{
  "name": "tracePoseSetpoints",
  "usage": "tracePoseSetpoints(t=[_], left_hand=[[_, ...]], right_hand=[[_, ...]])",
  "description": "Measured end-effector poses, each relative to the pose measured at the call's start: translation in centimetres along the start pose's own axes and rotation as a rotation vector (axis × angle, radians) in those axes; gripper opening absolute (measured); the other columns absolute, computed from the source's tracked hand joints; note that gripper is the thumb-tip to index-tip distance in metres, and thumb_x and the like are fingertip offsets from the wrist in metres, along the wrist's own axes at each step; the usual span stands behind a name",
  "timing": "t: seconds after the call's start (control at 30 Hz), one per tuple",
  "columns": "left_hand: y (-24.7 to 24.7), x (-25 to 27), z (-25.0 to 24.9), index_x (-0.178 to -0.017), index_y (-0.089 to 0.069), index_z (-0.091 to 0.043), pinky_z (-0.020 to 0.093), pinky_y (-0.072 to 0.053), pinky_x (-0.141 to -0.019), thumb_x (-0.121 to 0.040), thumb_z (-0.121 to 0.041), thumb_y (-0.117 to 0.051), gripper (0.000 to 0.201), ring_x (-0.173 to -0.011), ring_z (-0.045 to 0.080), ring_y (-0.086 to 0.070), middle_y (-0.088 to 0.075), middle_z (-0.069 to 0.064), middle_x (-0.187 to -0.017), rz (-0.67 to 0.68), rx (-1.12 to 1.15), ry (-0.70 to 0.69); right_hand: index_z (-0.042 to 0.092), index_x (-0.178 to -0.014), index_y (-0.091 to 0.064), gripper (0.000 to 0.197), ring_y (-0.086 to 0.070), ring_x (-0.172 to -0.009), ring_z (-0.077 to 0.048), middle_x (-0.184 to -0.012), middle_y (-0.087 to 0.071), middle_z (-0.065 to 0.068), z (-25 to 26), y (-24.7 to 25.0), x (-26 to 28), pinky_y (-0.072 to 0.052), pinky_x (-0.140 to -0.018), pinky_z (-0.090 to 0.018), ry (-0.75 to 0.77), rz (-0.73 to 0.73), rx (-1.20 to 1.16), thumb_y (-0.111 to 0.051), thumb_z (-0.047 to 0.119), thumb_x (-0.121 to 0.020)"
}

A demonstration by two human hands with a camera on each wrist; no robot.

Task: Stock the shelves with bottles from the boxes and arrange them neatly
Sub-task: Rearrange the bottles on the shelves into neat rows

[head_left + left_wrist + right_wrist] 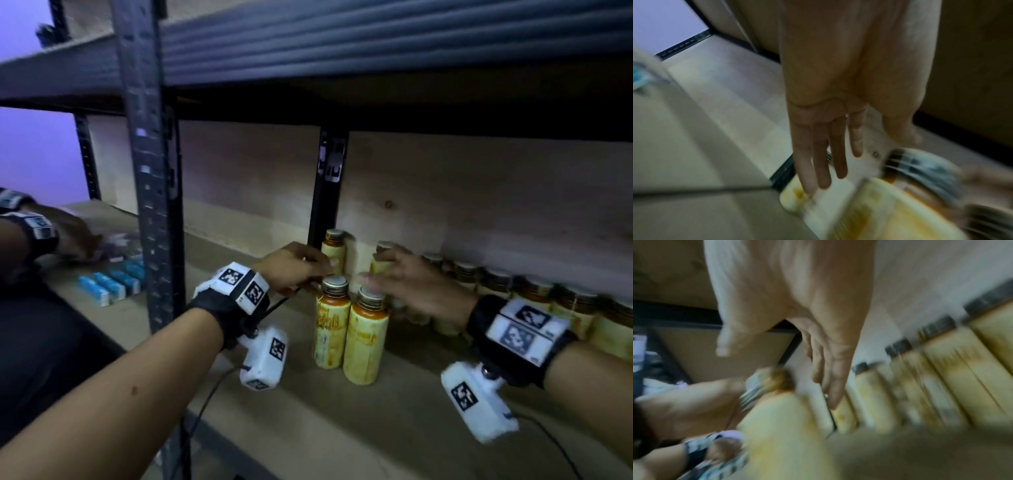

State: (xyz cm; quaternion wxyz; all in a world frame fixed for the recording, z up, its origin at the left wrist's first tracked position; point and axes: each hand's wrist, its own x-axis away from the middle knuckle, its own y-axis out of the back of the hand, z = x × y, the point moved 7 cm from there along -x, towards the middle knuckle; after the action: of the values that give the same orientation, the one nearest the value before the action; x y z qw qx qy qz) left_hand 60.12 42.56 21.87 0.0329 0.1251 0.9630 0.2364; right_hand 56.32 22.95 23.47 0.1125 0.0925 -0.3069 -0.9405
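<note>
Two yellow bottles with orange necks and metal caps stand side by side on the wooden shelf (342, 421): the left one (331, 329) and the right one (365, 342). Behind them another bottle (334, 250) stands by the back wall, and a row of like bottles (534, 294) runs off to the right. My left hand (301, 267) hovers over the left bottle's cap, fingers straight (824, 154) and holding nothing. My right hand (407, 284) is spread above the right bottle's cap, thumb apart (818, 361) and empty. Both wrist views are blurred; a bottle (869, 211) lies below the fingers.
A black upright post (147, 171) stands at the shelf's front left, and a dark upper shelf (376, 41) hangs low overhead. On the adjoining shelf another person's hand (68, 236) is at several blue boxes (113, 281). Bare board lies in front of the bottles.
</note>
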Motion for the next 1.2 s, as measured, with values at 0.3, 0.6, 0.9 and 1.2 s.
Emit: tracePoseSetpoints(t=[0.3, 0.6, 0.9, 1.2], left_hand=[[-3.5, 3.1, 1.7, -0.116, -0.064, -0.014, 0.041, -0.057, -0.085, -0.079, -0.027, -0.079, 0.043, -0.103, 0.019, -0.067, -0.071, 0.000, -0.110, -0.057, 0.093, 0.022], [-2.3, -1.1, 2.8, -0.119, -0.062, -0.007, 0.040, -0.058, -0.080, -0.077, -0.010, -0.079, 0.045, -0.101, 0.025, -0.067, -0.070, 0.007, -0.108, -0.229, 0.190, 0.001], [1.5, -6.5, 4.3, -0.128, -0.062, -0.021, 0.033, -0.057, -0.085, -0.073, -0.037, -0.083, 0.061, -0.089, 0.021, -0.069, -0.071, 0.007, -0.110, -0.451, -0.040, 0.082], [1.9, -7.4, 4.5, -0.132, -0.059, -0.020, 0.038, -0.055, -0.092, -0.076, -0.041, -0.080, 0.064, -0.102, 0.026, -0.067, -0.068, 0.010, -0.117, -0.476, -0.111, 0.105]], right_hand=[[0.029, -0.126, -0.053, 0.067, -0.061, -0.108, -0.012, -0.117, -0.064, 0.011, -2.8, -3.9, 0.8, -0.052, -0.098, -0.042, -0.074, -0.065, 0.096, -0.086, 0.038, -0.069], [0.024, -0.116, -0.056, 0.050, -0.060, -0.102, -0.012, -0.104, -0.064, 0.012, -3.0, -3.5, -2.6, -0.047, -0.079, -0.022, -0.038, -0.201, 0.092, -0.084, 0.027, -0.074], [0.017, -0.119, -0.058, 0.048, -0.062, -0.105, -0.018, -0.110, -0.066, 0.003, -4.1, -2.8, -6.3, -0.049, -0.089, -0.032, -0.089, -0.263, 0.136, -0.081, 0.027, -0.078], [0.011, -0.122, -0.055, 0.053, -0.061, -0.113, -0.027, -0.120, -0.064, -0.008, -4.7, -2.5, -6.5, -0.050, -0.098, -0.043, -0.134, -0.344, 0.182, -0.081, 0.025, -0.078]])
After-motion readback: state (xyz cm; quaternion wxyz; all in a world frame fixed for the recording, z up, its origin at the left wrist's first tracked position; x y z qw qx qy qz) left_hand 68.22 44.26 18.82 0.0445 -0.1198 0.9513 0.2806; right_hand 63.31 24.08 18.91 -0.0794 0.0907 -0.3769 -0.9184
